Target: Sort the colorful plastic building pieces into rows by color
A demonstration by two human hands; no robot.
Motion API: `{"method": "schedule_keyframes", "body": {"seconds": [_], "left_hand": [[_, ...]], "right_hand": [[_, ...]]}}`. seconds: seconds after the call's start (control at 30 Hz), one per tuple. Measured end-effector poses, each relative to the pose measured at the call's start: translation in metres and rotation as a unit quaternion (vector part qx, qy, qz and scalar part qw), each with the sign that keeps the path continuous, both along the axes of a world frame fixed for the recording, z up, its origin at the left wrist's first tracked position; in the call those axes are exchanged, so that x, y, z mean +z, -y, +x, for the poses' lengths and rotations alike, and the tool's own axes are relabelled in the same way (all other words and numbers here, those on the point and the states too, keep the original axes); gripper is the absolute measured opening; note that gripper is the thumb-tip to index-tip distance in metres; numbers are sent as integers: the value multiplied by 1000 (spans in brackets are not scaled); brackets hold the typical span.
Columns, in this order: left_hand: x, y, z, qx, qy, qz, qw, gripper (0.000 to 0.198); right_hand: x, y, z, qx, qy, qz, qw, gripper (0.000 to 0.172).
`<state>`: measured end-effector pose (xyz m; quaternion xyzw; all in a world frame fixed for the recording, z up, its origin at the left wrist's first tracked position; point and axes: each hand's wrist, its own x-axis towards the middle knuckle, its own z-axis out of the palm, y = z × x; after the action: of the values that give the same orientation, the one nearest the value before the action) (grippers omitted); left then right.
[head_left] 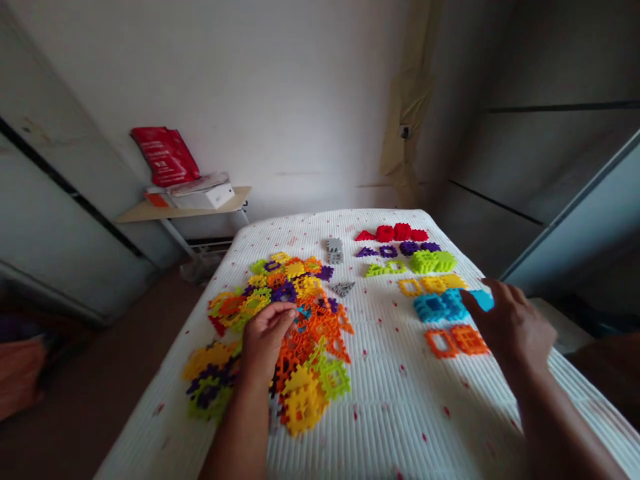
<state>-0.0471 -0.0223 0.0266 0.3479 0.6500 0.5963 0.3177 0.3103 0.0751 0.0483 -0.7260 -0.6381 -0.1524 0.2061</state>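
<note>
A heap of mixed plastic interlocking tiles (295,320), orange, yellow, green and purple, lies on a white bed (390,400). My left hand (265,337) rests on the heap, fingers curled onto the tiles near a blue piece. To the right, sorted rows lie by colour: red (395,233), purple (400,251), green (415,263), yellow (433,285), blue (440,307) and orange (456,341). My right hand (510,327) is at the right end of the blue row, its fingertips on a blue tile (484,299).
Two grey pieces (335,250) lie between the heap and the rows. A low shelf (185,208) at the back left carries a white box and a red bag. Walls and cabinet panels stand close on both sides.
</note>
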Motion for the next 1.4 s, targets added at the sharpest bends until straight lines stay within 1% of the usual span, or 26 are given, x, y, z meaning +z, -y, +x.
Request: {"method": "schedule_keyframes", "body": {"seconds": [0.03,0.07,0.13,0.17,0.23,0.27,0.3,0.37,0.43,0.53,0.6,0.67,0.7,0.8,0.9,1.0,1.1,1.17,1.23,1.33,1.4], "left_hand": [[3,4,-7,-4,-78,-22,997,26],[5,8,-13,-13,-156,-44,987,22],[7,15,-19,-52,-275,-75,957,16],[8,18,-20,-82,-311,-87,943,15],[7,22,-17,-149,-351,-104,918,14],[6,22,-15,-169,-365,-108,909,13],[4,23,-13,-174,-379,-112,902,13],[1,23,-12,-149,-405,-122,894,17],[0,23,-18,-120,-417,-133,891,23],[4,30,-35,-112,-417,-140,891,27],[9,39,-51,-81,-429,-150,887,26],[13,52,-66,-48,-441,-168,880,23],[15,59,-72,-51,-438,-177,880,20],[14,80,-81,-115,-410,-198,883,15],[9,92,-74,-160,-397,-215,878,16],[4,92,-58,-168,-418,-232,862,14],[1,87,-45,-145,-466,-258,834,10],[-1,84,-41,-131,-485,-266,822,11],[-2,82,-41,-146,-481,-262,824,16],[-5,81,-43,-192,-460,-246,831,26],[-7,82,-44,-208,-462,-233,830,30]], "right_hand": [[3,2,-2,11,-4,33,999,43],[4,5,-4,29,-8,65,997,40],[2,7,-7,79,-17,125,989,36],[0,7,-9,107,-21,146,983,35],[-8,9,-15,161,-29,165,973,32],[-12,10,-20,187,-30,168,967,30],[-16,12,-26,216,-30,167,962,28],[-21,20,-40,292,-31,157,943,24],[-27,30,-56,378,-36,135,915,21],[-37,43,-76,477,-36,87,874,21],[-45,48,-83,518,-26,50,854,22],[-53,49,-85,538,-21,19,843,24],[-56,48,-85,541,-23,9,840,24],[-60,45,-84,538,-34,4,842,26],[-59,43,-83,539,-43,3,841,29],[-59,43,-85,541,-46,-8,840,29],[-60,44,-86,540,-48,-20,840,28],[-60,45,-86,541,-50,-24,839,28],[-60,45,-86,542,-54,-28,838,28],[-59,45,-86,543,-60,-41,837,28],[-59,45,-86,543,-62,-52,836,28]]}}
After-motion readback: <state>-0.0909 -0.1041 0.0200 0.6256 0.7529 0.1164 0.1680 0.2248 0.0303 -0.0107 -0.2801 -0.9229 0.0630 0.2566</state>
